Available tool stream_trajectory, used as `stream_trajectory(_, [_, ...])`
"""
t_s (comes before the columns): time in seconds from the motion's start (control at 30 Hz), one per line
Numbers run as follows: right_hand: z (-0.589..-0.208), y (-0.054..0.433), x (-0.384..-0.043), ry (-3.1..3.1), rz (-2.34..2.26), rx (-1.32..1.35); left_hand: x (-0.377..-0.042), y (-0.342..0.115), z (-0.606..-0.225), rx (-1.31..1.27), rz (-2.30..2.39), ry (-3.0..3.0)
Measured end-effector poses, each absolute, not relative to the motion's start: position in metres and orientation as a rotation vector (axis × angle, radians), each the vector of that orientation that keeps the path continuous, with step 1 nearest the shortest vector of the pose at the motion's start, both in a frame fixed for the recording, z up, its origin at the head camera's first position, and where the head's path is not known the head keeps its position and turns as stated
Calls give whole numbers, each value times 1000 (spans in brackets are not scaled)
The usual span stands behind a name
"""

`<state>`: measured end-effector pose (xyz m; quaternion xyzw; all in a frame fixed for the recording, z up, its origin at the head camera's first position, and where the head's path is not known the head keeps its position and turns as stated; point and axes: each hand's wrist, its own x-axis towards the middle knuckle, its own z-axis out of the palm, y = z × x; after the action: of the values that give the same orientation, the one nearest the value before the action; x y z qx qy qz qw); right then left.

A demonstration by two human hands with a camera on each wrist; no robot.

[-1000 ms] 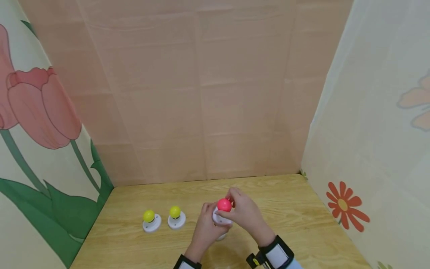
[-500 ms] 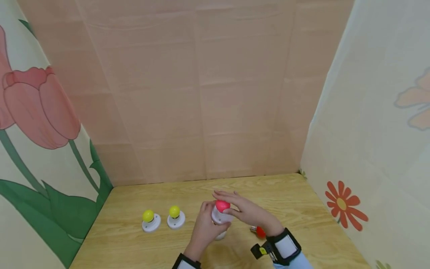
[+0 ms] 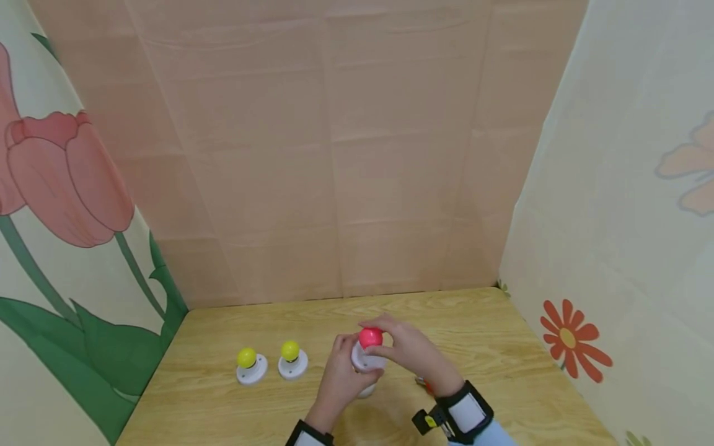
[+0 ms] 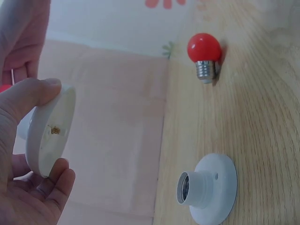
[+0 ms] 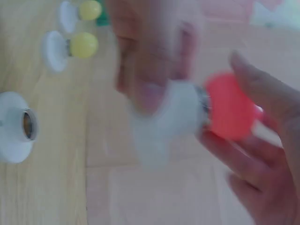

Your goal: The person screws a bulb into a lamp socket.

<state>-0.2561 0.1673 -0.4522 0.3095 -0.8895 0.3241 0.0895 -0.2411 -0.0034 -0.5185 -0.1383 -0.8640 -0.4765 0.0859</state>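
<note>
My left hand grips a white lamp holder by its round base, thumb on one side and fingers on the other. The hollow underside of the base faces the left wrist camera. A red light bulb sits in the holder's socket, with a strip of its metal thread showing in the right wrist view. Thumb and fingers of my right hand are curled round the bulb's glass. Both hands hold these above the table, and the right wrist view is blurred there.
A second white lamp holder, without a bulb, stands on the wooden table below the hands. A loose red bulb lies near the right forearm. At left stand two holders with yellow bulbs. Papered walls enclose the table.
My right hand's fingers stretched out over the bulb half a second ago, and now curl round it again. The left hand keeps the lamp holder in nearly the same place.
</note>
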Motion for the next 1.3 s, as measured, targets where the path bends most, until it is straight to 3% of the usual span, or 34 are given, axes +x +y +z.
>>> stream_trajectory(0.2, [-461, 150, -255, -2531, 645, 588, -244, -1, -518, -372, -1443, -2629])
stream_trajectory(0.53, [-466, 147, -257, -2386, 509, 582, -243, -1, -520, -363, -1449, -2622])
stream_trajectory(0.63, [-467, 152, -258, -2403, 548, 667, -243, -3, -521, -404, -1413, -2596])
stream_trajectory(0.93, [-457, 183, -262, -2585, 1149, 1297, -246, -7, -520, -423, -1366, -2564])
stream_trajectory(1.3, [-454, 187, -264, -2637, 1131, 1259, -243, -6, -521, -418, -1400, -2576])
